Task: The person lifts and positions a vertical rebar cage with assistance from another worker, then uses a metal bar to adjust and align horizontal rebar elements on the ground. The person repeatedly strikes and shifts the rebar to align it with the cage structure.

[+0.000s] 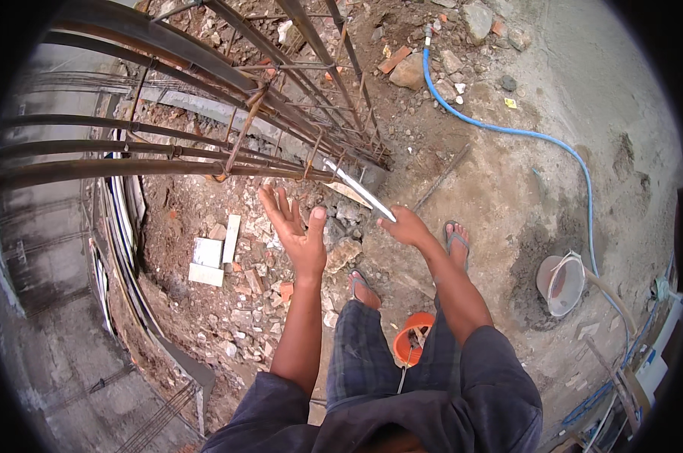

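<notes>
In my right hand (pixel 406 226) is one end of a long, straight, silvery metal bar (pixel 359 189), with my fingers wrapped round it. Its far end reaches up and left to the foot of a rusty rebar column cage (pixel 311 130); whether it touches the steel I cannot tell. My left hand (pixel 302 240) is raised beside the lower rebars, fingers apart and palm bare. It holds nothing. Steel ties (pixel 238 136) cross the long bars of the cage just beyond that hand.
An orange bucket (pixel 400 349) stands between my legs. To the right sits a whitish bucket (pixel 565 303) by a long blue hose (pixel 500 128). Broken stone and brick (pixel 254 281) litter the ground at left, near pale flat pieces (pixel 206 275). A thin rod (pixel 441 178) lies ahead.
</notes>
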Motion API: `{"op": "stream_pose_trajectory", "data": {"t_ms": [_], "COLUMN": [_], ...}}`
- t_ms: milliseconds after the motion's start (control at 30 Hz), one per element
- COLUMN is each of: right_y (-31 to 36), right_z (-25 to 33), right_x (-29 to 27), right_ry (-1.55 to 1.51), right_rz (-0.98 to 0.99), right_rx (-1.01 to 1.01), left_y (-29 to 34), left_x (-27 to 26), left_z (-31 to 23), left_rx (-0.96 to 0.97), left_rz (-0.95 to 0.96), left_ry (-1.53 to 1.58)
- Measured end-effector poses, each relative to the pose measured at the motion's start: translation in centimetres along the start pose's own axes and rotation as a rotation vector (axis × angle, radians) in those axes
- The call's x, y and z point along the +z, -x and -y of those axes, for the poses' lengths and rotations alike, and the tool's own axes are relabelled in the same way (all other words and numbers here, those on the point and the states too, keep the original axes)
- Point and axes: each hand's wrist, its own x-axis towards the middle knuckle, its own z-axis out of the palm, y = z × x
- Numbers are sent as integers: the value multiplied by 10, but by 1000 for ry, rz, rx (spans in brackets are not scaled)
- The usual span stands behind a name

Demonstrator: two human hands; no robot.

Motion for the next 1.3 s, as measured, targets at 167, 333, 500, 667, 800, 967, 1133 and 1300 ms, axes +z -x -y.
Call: {"op": "stream_pose_trajectory", "data": {"t_ms": [167, 333, 500, 667, 800, 967, 1133, 1300], "right_y": [17, 31, 31, 30, 30, 33, 29, 38], "right_z": [28, 56, 69, 58, 57, 80, 102, 115], "right_x": [12, 29, 56, 72, 101, 141, 179, 215], "right_ry": [212, 310, 385, 454, 511, 430, 425, 439], "right_rz": [-173, -370, -513, -591, -642, -692, -824, -884], "right_rx": [138, 313, 308, 255, 321, 469, 557, 628], "left_y": [96, 109, 111, 106, 111, 101, 93, 83], "left_x": [-3, 40, 87, 81, 54, 10, -21, -49], "left_z": [106, 149, 163, 176, 182, 177, 182, 188], "left_rx": [-942, -1306, -1193, -1277, -1357, -1485, -1508, -1645], "left_rz": [362, 488, 267, 438, 585, 591, 750, 906], "left_ry": [279, 984, 1227, 1455, 1541, 1401, 1347, 1352]}}
